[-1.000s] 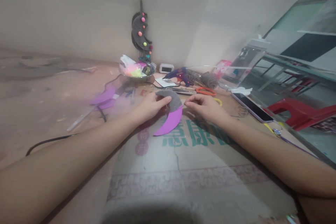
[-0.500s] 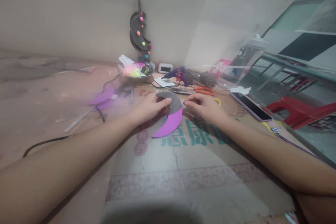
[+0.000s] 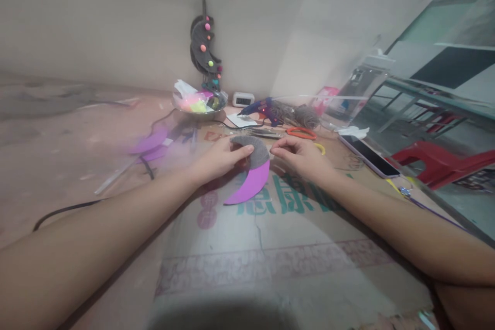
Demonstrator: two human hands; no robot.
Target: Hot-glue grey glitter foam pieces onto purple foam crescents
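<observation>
My left hand [image 3: 226, 157] grips a crescent [image 3: 249, 183] of purple sheet, thumb on top and fingers mostly hidden beneath. Grey yarn [image 3: 257, 150] is wound closely round the crescent's upper part; the lower, pointed part is bare purple. Just off the crescent's right edge, my right hand [image 3: 299, 157] is closed in a pinch at the yarn winding. The strand between its fingertips is too fine to make out clearly. Both hands are above a printed cardboard sheet [image 3: 294, 273].
Behind the hands lie scissors with orange handles [image 3: 301, 133], a blue glue gun [image 3: 257, 107], grey yarn balls [image 3: 305, 116], a small white clock [image 3: 243, 99] and a filled bowl [image 3: 197, 109]. A phone [image 3: 369, 157] lies at right, purple cutouts [image 3: 152, 142] at left. A decorated grey crescent [image 3: 203, 46] hangs behind.
The crescent has shifted very slightly in the left hand's grip. Both hands stay almost in the same place, the right still pinched by the edge.
</observation>
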